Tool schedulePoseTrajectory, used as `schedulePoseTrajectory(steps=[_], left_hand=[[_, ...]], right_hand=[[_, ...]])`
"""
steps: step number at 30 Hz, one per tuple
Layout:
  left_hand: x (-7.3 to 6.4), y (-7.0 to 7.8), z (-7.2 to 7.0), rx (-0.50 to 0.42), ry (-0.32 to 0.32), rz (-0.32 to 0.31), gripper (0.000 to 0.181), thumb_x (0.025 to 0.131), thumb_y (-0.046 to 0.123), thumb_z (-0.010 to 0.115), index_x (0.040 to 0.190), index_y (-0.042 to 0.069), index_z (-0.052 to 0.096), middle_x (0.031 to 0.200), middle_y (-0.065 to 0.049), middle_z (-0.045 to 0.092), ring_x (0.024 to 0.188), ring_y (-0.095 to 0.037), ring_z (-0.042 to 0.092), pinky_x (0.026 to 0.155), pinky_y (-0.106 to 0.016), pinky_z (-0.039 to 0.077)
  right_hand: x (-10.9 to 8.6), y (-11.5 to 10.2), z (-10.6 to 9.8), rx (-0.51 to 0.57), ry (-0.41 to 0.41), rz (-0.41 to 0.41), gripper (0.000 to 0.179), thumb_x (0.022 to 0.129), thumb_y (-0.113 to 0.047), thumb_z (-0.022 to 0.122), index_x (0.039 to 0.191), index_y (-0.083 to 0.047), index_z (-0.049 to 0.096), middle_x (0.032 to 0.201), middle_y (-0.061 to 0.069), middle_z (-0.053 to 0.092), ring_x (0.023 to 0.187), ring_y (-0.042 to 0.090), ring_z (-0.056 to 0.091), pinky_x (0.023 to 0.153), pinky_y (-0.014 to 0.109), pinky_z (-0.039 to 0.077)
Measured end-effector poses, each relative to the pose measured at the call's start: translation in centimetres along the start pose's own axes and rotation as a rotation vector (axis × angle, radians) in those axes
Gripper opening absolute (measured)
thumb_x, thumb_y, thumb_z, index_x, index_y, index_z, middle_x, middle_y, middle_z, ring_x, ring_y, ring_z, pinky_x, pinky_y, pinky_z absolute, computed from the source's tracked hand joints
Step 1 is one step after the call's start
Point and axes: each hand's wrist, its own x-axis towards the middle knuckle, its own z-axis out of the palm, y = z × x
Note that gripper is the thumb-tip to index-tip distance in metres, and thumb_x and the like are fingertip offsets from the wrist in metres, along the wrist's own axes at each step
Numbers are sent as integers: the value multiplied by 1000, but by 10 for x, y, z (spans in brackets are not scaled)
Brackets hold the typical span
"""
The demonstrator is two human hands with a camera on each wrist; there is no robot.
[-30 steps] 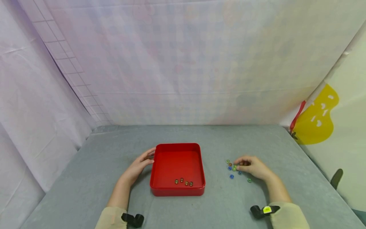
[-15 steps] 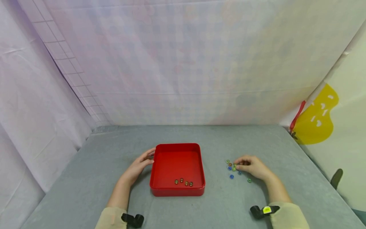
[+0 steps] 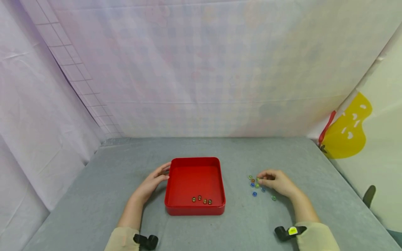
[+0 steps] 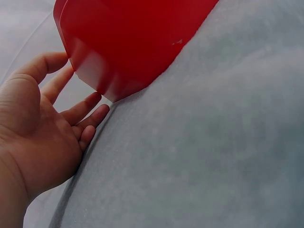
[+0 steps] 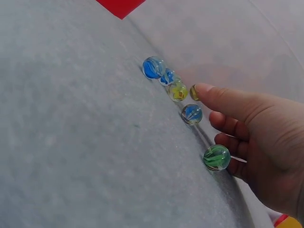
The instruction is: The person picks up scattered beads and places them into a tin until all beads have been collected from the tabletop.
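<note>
My left hand [image 3: 150, 183] rests its relaxed fingers against the left wall of a square red tray [image 3: 194, 210]; in the left wrist view the fingertips [image 4: 97, 97] touch the tray's side. Several brownish-green marbles [image 3: 199, 197] lie near the tray's front edge. To the right, my right hand [image 3: 279, 181] pinches a yellowish marble [image 5: 194, 92] between thumb and finger, partly hidden by the thumb tip. Glass marbles lie loose around it: a yellow one [image 5: 178, 91], a green one [image 5: 217, 157], an orange one [image 3: 253, 180] and several blue ones, including a dark-patterned one [image 5: 192, 114].
Grey cloth [image 3: 238, 230] covers the table. A pale curtain [image 3: 201, 69] hangs along the back edge, with more white cloth at both sides. A yellow pear-like print [image 3: 347, 132] shows on the right side cloth. Black cameras [image 3: 146, 241] are strapped at both wrists.
The right fingertips have drawn a yellowish marble slightly up and away from the yellow one beside it. The left hand and the tray have stayed in place.
</note>
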Motion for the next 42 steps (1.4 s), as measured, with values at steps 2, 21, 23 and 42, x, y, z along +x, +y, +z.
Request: schedulePoseTrajectory(steps=[2,21,23,42], left_hand=[[0,0,0,0,2,1,54,97,12,53,148,12,36,149,-16,35,137,-31,27,108,-57,17],[0,-3,1,1,5,-5,53,97,13,53,148,13,37,149,-16,35,136,-31,28,108,-57,17],[0,-3,1,0,3,-1,53,97,12,53,148,12,37,149,-16,35,136,-31,28,108,-57,16],[3,-3,-1,5,-2,-3,54,98,7,49,150,7,32,150,-21,30,137,-35,26,108,-58,16]], right_hand=[[0,-1,0,1,0,2,17,86,-17,72,98,-5,71,82,1,60,75,13,52,64,28,43],[4,-9,3,31,26,-25,19,87,-17,72,100,-3,69,80,2,58,71,13,50,59,27,43],[4,-11,3,31,30,-35,19,87,-18,72,100,-4,69,80,2,58,70,13,50,59,27,42],[6,-53,7,44,40,-109,18,89,-15,69,102,-2,69,78,1,58,67,16,49,57,28,40]])
